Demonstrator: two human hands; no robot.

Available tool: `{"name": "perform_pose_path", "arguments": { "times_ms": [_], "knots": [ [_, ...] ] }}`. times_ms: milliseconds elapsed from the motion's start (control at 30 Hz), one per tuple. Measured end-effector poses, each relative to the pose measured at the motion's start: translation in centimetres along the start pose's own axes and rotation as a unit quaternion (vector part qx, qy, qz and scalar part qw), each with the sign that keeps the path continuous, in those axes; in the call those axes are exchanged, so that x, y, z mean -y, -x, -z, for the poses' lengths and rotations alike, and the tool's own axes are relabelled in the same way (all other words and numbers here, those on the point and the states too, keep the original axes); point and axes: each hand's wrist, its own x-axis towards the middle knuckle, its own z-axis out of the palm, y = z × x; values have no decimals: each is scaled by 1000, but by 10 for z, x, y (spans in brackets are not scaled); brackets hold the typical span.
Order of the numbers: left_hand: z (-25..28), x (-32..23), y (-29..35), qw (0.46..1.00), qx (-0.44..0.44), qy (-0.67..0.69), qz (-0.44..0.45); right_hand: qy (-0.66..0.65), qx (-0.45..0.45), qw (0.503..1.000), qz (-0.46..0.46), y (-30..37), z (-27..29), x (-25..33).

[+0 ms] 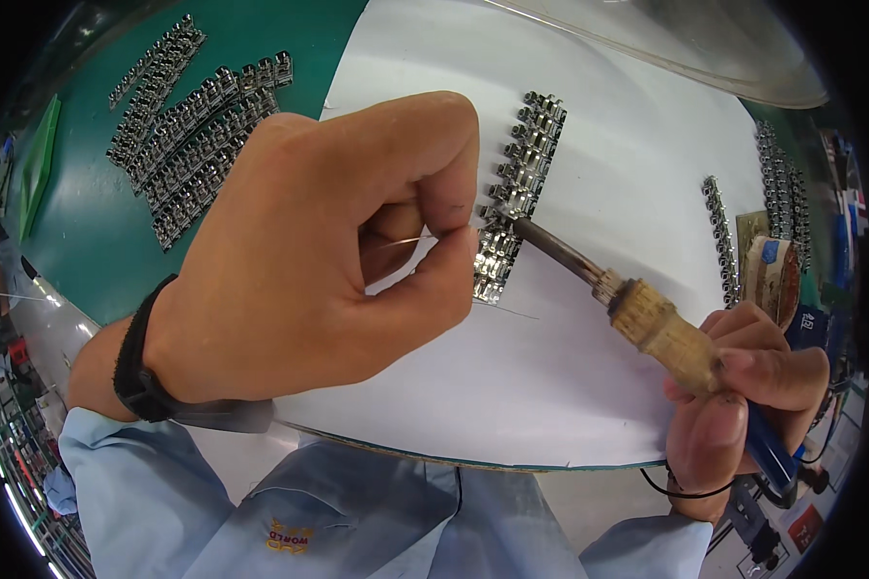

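My left hand (299, 261), a dark band on its wrist, is closed in a pinch on a thin strand of solder wire (399, 242). Just beyond the fingertips, a row of small shiny metal parts (529, 164) lies slantwise on a white sheet (608, 154); the left fingers hide some of its near left side. My right hand (748, 386) is wrapped round the wooden handle of a soldering iron (661, 333), which has a blue sleeve behind the grip. The iron's dark tip touches or hovers over the row beside the left fingertips; I cannot tell which.
Several more rows of metal parts (198, 121) lie on the green mat (299, 34) at the far left. Others (782, 183) are at the right, near a round brown-and-white container (770, 275). A clear curved cover (705, 48) arches over the far edge. A black cord (690, 493) loops below my right hand.
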Motion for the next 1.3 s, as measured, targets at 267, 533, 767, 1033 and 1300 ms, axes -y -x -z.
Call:
{"name": "perform_pose_path", "arguments": {
  "times_ms": [267,533,767,1033,1300],
  "knots": [
    [3,0,2,1000,12,-21,-7,0,-4,1000,-14,0,2,2],
    [3,0,1,999,8,-26,-17,-21,8,1000,-19,-7,0,1],
    [2,3,0,999,-7,-32,-35,-25,15,998,-49,-9,1,4],
    [-2,4,1,998,-18,-41,-39,-24,10,998,-50,-9,0,5],
    [3,0,2,1000,3,-21,-21,-25,15,998,-47,-6,2,4]
  ]
}}
